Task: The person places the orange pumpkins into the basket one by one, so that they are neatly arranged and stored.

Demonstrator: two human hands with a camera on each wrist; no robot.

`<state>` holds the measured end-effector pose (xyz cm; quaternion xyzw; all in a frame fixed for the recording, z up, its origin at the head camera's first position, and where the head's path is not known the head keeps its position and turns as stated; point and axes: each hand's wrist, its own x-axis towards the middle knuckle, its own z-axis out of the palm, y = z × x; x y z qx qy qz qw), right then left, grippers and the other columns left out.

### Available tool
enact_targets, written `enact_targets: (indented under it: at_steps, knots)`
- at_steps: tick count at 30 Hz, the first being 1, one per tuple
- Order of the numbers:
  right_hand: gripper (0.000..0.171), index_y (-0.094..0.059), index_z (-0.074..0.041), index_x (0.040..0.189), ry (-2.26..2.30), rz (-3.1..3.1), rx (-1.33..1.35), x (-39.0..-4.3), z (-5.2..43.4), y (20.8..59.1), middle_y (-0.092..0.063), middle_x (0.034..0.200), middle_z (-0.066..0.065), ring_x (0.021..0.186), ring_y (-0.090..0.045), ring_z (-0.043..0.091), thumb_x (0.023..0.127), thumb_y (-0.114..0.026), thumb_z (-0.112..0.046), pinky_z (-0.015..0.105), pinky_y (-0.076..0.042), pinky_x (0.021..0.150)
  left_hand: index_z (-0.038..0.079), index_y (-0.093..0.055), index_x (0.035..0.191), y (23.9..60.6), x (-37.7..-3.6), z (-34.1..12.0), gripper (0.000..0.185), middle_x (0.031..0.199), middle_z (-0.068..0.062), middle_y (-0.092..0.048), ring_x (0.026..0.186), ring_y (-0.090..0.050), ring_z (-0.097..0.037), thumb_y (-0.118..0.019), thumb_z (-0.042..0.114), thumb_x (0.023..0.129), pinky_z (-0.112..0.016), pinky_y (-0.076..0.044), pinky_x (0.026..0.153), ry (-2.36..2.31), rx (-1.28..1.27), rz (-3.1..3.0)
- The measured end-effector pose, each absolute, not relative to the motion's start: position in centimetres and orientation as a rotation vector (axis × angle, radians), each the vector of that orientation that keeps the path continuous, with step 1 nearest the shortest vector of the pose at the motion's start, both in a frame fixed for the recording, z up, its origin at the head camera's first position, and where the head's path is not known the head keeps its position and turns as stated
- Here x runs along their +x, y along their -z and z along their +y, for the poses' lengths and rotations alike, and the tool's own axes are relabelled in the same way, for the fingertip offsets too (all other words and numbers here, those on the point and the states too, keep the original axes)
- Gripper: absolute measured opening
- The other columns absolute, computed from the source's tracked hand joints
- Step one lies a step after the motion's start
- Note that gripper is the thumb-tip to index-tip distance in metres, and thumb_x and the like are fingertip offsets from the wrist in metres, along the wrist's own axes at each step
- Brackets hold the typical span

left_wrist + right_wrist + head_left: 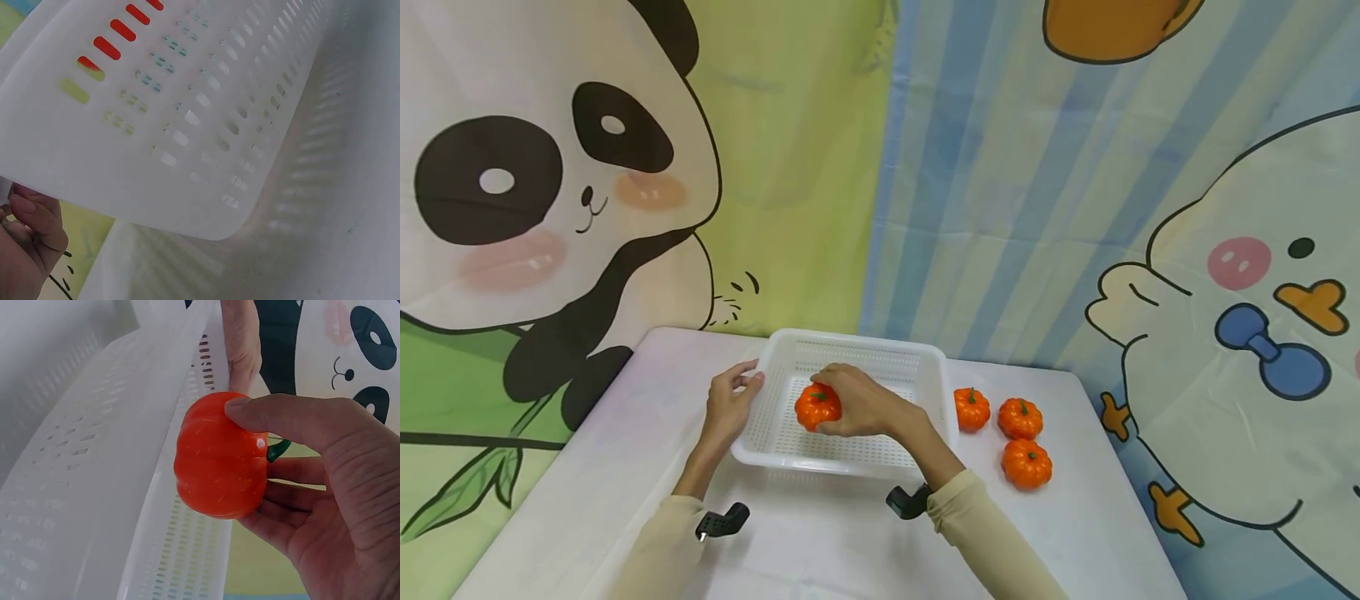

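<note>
My right hand (867, 402) grips an orange toy pumpkin (817, 407) with a green stem, over the left part of a white plastic basket (842, 468). In the right wrist view the thumb lies on one side of the pumpkin (219, 459) and the fingers on the other. At the basket's left side, my left hand (730, 404) holds the rim between thumb and fingers. The left wrist view shows that hand (34, 234) at the edge of the slotted basket wall (75, 162), with orange showing through the slots.
To the right of the basket, three more orange pumpkins sit on the white table: one beside the basket wall (972, 410), one farther right (1020, 418) and one nearer the front (1027, 465). A cartoon-printed curtain (790, 167) hangs behind the table.
</note>
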<state>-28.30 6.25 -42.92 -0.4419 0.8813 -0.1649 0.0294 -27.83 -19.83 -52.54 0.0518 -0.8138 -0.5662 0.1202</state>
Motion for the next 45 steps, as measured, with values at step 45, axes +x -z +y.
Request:
enact_targets:
  at_steps: [45]
  knots:
    - [0.068,-0.061,-0.003,0.151,0.342,2.472,-1.376,-29.8,2.1,47.3,-0.067,0.148,0.007,0.136,-0.061,0.022,0.091,-0.089,-0.019,0.030,-0.043,0.125,0.002,-0.065,0.149,52.5,-27.7,-19.8,0.044,0.103,-0.027,-0.073,0.077,-0.071,-0.018,-0.064,0.023,0.111,-0.017,-0.053,0.069,1.654,0.148,-2.360]
